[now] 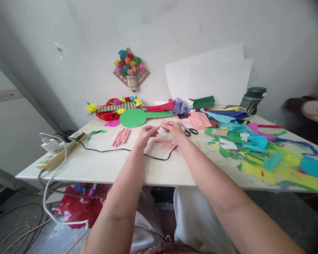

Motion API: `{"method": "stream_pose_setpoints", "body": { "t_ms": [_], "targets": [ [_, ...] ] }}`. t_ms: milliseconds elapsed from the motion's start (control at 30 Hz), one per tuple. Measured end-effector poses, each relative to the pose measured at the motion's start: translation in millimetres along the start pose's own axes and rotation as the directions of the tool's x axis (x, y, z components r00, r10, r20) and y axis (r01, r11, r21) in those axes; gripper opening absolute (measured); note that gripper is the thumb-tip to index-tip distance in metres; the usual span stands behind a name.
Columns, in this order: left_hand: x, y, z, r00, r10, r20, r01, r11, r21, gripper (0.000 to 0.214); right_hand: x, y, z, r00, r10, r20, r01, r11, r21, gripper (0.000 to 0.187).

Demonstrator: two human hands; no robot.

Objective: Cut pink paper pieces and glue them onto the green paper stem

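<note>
My left hand (147,134) and my right hand (174,129) meet above the middle of the table, fingers pinched. Between them is a small pink paper strip (161,124), mostly covered by the fingertips. Several pink paper rolls (121,137) lie side by side to the left of my left hand. Below my hands, loose pink strips (167,144) rest on the tabletop. Black-handled scissors (191,131) lie just right of my right hand, with a stack of pink paper (200,120) behind them.
A black cable (116,149) crosses the table from a power strip (51,160) at left. Coloured paper scraps (257,144) cover the right side. Toward the back are a green paddle-shaped piece (133,118), purple yarn (181,106) and a dark bottle (253,100).
</note>
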State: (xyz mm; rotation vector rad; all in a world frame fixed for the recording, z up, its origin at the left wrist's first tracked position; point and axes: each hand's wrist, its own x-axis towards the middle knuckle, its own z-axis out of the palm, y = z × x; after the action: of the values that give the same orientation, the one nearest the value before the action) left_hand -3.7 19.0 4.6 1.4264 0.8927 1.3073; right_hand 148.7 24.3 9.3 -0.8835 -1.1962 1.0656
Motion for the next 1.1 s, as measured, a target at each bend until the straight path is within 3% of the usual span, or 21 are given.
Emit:
{"method": "stream_pose_setpoints", "body": {
  "t_ms": [233,600,867,967,1100],
  "targets": [
    [-0.6,0.1,0.7,0.999,0.036,-0.013,-0.036,0.999,0.003,0.033,-2.7,-4.5,-1.4,0.997,0.058,0.042,-0.058,0.998,-0.007,0.025],
    [1.6,-2.2,-1.4,1.000,0.019,-0.002,-0.019,1.000,-0.002,0.037,1.9,0.1,-1.7,1.000,-0.012,-0.008,0.013,0.999,0.043,0.022],
    [6.1,-5.0,-1.5,0.992,0.058,-0.110,-0.068,0.994,-0.091,0.032,0.3,-1.2,-0.7,1.000,0.009,-0.029,-0.005,0.994,0.106,0.026],
    [12.6,-8.3,-9.4,0.940,0.034,-0.339,-0.109,0.972,-0.206,0.030,0.9,-1.6,-1.4,0.998,0.030,-0.053,-0.023,0.991,0.133,0.029],
    [15.1,-6.5,-20.0,0.764,-0.078,-0.641,-0.178,0.929,-0.325,0.016,1.3,-1.9,-1.9,0.996,0.062,-0.069,-0.050,0.984,0.171,0.030]
  ]
}}
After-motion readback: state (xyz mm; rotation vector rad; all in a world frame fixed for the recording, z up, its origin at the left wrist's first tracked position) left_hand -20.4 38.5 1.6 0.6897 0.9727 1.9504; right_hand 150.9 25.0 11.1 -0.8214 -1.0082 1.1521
